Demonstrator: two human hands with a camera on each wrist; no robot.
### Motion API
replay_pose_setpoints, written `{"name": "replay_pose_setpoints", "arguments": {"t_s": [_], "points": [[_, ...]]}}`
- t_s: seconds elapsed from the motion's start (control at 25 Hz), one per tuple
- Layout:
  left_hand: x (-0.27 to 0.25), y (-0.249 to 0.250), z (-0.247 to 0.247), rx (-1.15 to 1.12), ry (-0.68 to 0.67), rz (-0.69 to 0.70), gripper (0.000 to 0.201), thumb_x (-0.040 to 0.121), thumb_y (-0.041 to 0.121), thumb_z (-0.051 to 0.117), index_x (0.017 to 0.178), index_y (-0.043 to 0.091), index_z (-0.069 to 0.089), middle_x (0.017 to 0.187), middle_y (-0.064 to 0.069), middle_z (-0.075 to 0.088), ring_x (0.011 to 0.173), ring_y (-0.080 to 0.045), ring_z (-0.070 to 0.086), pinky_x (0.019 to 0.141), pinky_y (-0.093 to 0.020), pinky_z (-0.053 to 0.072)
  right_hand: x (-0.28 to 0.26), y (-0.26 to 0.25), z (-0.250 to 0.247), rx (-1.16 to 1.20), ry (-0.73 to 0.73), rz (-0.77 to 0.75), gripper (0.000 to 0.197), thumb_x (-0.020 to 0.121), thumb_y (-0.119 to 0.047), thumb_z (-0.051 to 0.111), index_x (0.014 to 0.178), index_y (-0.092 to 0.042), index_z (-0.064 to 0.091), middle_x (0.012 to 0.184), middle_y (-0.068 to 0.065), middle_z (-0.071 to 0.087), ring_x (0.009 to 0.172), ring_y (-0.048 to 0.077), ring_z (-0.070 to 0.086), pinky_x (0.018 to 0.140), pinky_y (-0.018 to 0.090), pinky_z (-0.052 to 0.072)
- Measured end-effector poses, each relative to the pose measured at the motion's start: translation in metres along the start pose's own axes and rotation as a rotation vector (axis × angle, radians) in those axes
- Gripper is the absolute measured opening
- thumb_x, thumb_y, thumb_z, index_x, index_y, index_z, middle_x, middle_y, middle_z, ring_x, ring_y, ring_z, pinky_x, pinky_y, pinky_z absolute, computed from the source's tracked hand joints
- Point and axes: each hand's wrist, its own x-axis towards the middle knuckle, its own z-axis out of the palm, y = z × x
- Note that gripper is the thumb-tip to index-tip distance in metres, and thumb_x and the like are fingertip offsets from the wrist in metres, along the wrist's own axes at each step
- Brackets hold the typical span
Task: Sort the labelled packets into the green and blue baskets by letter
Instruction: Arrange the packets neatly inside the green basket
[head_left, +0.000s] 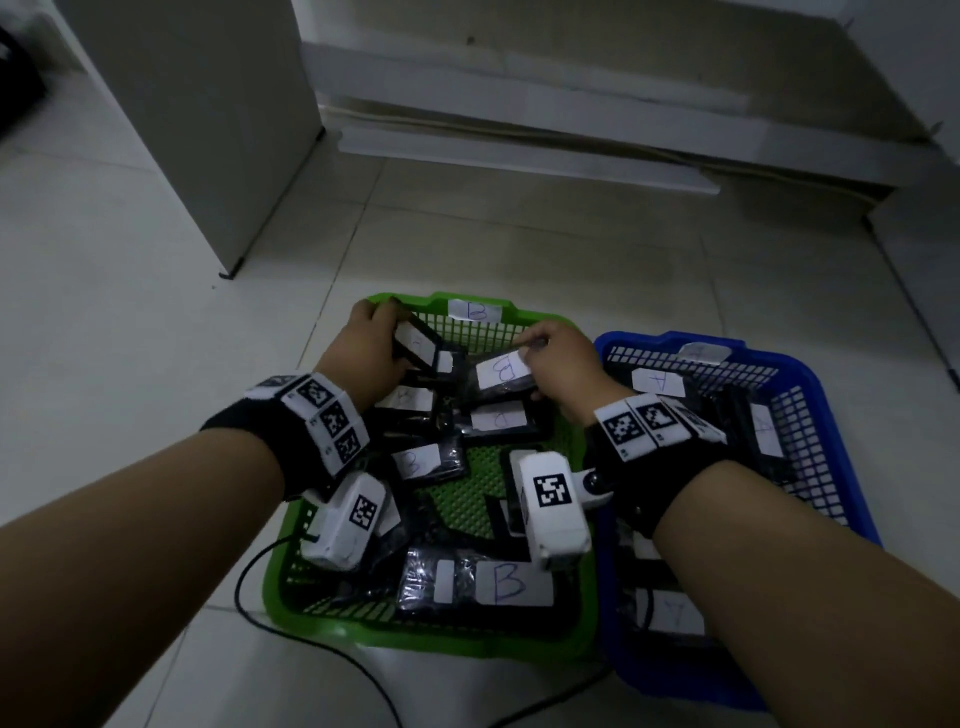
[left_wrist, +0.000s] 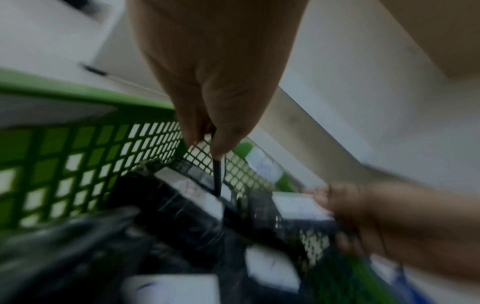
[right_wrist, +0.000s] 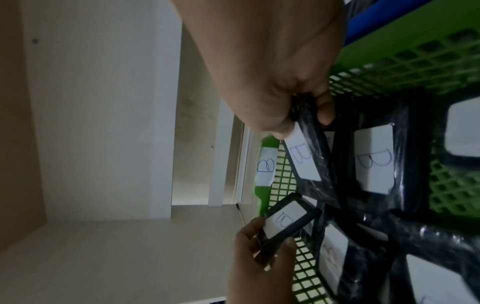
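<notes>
A green basket (head_left: 322, 621) tagged B sits on the floor, with a blue basket (head_left: 810, 374) tagged A against its right side. Both hold several black packets with white letter labels. Over the green basket's far left corner my left hand (head_left: 371, 338) pinches the edge of a black B packet (head_left: 415, 347), seen tilted as the held packet (right_wrist: 284, 219). Over the far middle my right hand (head_left: 558, 353) pinches another black B packet (head_left: 503, 373) by its end; the wrist view shows this packet (right_wrist: 307, 162) with its B label. Both held packets hang just above the pile.
A white cabinet (head_left: 208, 130) stands at the back left, and a low white ledge (head_left: 571, 135) runs along the wall behind the baskets. A black cable (head_left: 332, 649) loops over the floor tiles in front of the green basket.
</notes>
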Motion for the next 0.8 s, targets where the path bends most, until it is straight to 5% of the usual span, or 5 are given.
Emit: {"name": "replay_pose_setpoints", "arguments": {"t_s": [0.12, 0.32, 0.6, 0.72, 0.8], "points": [[-0.006, 0.000, 0.001, 0.316, 0.114, 0.186, 0.048, 0.075, 0.021, 0.065, 0.121, 0.014, 0.054, 0.126, -0.014, 0.043, 0.112, -0.036, 0.045, 0.086, -0.046, 0.044, 0.005, 0.006, 0.004, 0.057, 0.092, -0.023, 0.023, 0.091, -0.004, 0.050, 0.104, -0.020, 0.059, 0.115, 0.007, 0.058, 0.086, 0.026, 0.063, 0.075, 0.039, 0.059], [-0.006, 0.002, 0.002, 0.380, -0.054, 0.188, 0.041, 0.084, 0.025, 0.054, 0.124, 0.024, 0.051, 0.124, -0.002, 0.052, 0.117, -0.026, 0.049, 0.102, -0.039, 0.033, -0.006, 0.012, 0.009, -0.452, 0.172, -0.281, 0.037, 0.085, 0.006, 0.050, 0.112, -0.015, 0.063, 0.124, 0.009, 0.036, 0.113, 0.027, 0.040, 0.093, 0.029, 0.042], [-0.008, -0.003, 0.009, 0.539, -0.336, 0.261, 0.046, 0.096, 0.046, 0.036, 0.141, 0.039, 0.034, 0.152, 0.003, 0.028, 0.139, -0.021, 0.032, 0.118, -0.048, 0.004, -0.011, 0.016, 0.014, -0.641, -0.149, -0.398, 0.031, 0.091, -0.007, 0.052, 0.117, -0.020, 0.063, 0.124, 0.007, 0.048, 0.121, 0.027, 0.039, 0.098, 0.036, 0.042], [-0.013, 0.004, 0.006, 0.430, -0.284, 0.248, 0.047, 0.092, 0.046, 0.045, 0.137, 0.033, 0.042, 0.148, -0.003, 0.032, 0.135, -0.025, 0.034, 0.115, -0.047, 0.016, -0.022, 0.012, 0.009, -0.644, -0.107, -0.363, 0.019, 0.089, -0.015, 0.058, 0.107, -0.010, 0.058, 0.116, 0.012, 0.049, 0.110, 0.030, 0.050, 0.081, 0.032, 0.046], [-0.016, 0.008, 0.004, 0.324, -0.250, 0.351, 0.041, 0.086, 0.043, 0.055, 0.125, 0.029, 0.054, 0.131, -0.003, 0.044, 0.121, -0.026, 0.042, 0.102, -0.040, 0.035, -0.034, 0.013, 0.010, -0.830, -0.282, -0.280, 0.037, 0.087, -0.031, 0.062, 0.114, -0.007, 0.053, 0.116, 0.013, 0.055, 0.105, 0.032, 0.057, 0.074, 0.031, 0.045]]}}
